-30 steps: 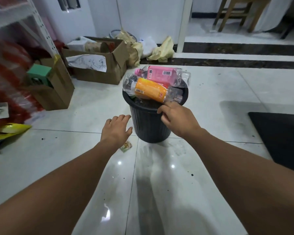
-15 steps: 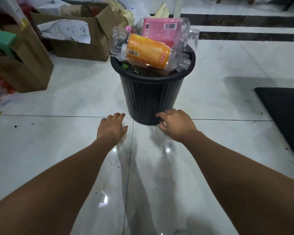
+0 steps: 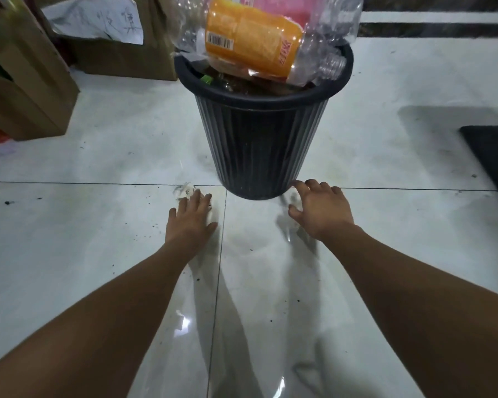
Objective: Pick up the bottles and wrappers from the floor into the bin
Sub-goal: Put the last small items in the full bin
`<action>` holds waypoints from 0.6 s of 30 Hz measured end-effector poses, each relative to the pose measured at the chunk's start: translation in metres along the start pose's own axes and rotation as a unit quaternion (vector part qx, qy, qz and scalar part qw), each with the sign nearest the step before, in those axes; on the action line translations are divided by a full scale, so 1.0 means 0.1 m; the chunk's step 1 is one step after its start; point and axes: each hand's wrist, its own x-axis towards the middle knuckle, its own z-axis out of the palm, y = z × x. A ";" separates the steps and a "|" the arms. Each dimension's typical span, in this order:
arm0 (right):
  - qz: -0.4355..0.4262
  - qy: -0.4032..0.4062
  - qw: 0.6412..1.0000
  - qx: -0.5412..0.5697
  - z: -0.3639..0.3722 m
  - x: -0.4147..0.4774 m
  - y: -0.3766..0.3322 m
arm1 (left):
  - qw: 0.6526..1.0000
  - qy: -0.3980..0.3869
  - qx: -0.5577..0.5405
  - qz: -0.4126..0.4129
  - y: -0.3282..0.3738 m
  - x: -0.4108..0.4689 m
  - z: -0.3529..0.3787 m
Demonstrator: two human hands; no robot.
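At the floor's left edge stand two cardboard boxes (image 3: 26, 90), the farther one with a sheet of paper (image 3: 98, 21) draped over its side. Nearer the middle, the left hand (image 3: 191, 218) lies palm down over the tiles, fingers straight, gripping nothing. Its fingertips reach a small clear wrapper (image 3: 183, 191) lying on the floor just left of the bin's foot. The black ribbed bin (image 3: 259, 145) is heaped past its rim, with an orange-label bottle (image 3: 250, 38) lying across the top and a pink-label bottle (image 3: 273, 7) behind it. The right hand (image 3: 322, 209) is spread wide and empty, fingers slightly bent, tips beside the bin's base. A dark mat (image 3: 495, 156) lies at the floor's right edge.
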 end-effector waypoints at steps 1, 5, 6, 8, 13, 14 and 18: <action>0.003 0.001 1.000 0.000 0.03 0.01 0.00 | 1.000 0.002 -0.005 -0.002 0.01 0.01 0.02; 0.024 -0.003 1.000 0.010 0.14 0.06 0.01 | 0.999 0.023 -0.014 -0.020 0.02 0.14 0.05; 0.025 -0.004 1.000 0.007 0.16 0.07 0.02 | 0.999 0.022 -0.014 -0.031 0.02 0.18 0.06; 0.026 -0.007 1.000 -0.001 0.20 0.07 0.04 | 0.998 0.008 -0.022 -0.052 0.01 0.24 0.08; 0.032 0.014 0.999 -0.010 0.24 0.11 0.12 | 0.997 0.009 -0.066 -0.039 0.10 0.24 0.17; 0.033 0.018 0.999 -0.007 0.25 0.12 0.12 | 0.997 0.018 -0.063 -0.036 0.14 0.22 0.18; 0.043 0.030 0.999 -0.001 0.27 0.13 0.11 | 0.998 0.057 -0.025 -0.033 0.28 0.13 0.18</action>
